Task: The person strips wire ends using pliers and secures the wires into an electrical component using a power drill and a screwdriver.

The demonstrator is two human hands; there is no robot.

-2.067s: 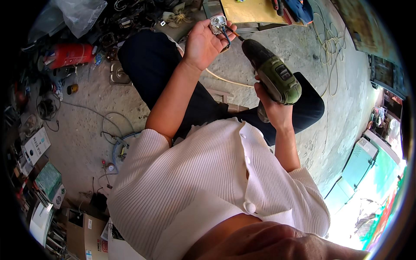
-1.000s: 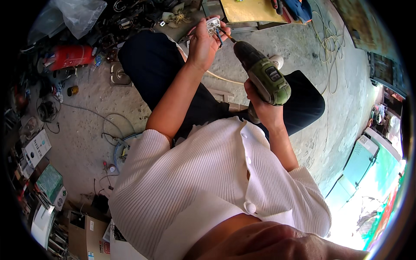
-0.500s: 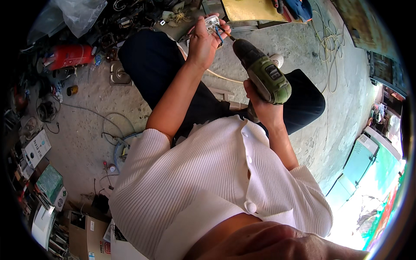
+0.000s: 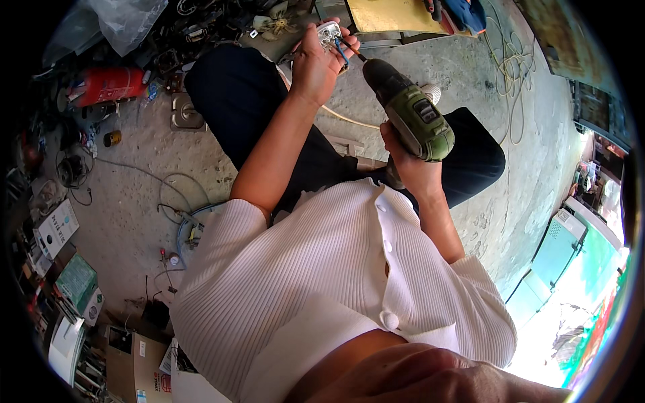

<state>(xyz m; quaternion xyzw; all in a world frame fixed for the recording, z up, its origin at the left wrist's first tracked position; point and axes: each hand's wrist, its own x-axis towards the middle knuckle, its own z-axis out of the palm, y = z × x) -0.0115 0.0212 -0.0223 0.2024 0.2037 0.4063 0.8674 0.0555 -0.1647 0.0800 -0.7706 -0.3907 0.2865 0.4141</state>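
Observation:
My left hand (image 4: 318, 70) is closed around a small white electrical fitting (image 4: 328, 33), held out in front of me at the far side. Its back is open, showing metal parts inside, and a blue wire (image 4: 340, 52) comes out of it. My right hand (image 4: 415, 164) grips a green and black cordless drill (image 4: 418, 119) by the handle. The drill points up and left, and its long thin bit (image 4: 359, 54) reaches to the fitting beside my left fingers. Whether the tip sits on a screw is too small to tell.
A yellow-topped bench (image 4: 396, 17) stands ahead with a blue cloth on it. Coiled cable (image 4: 514, 74) lies on the concrete floor to the right. At left are a red cylinder (image 4: 111, 87), a metal tray (image 4: 187, 113), hoses (image 4: 181, 195) and piled parts. A cardboard box (image 4: 144, 369) stands lower left.

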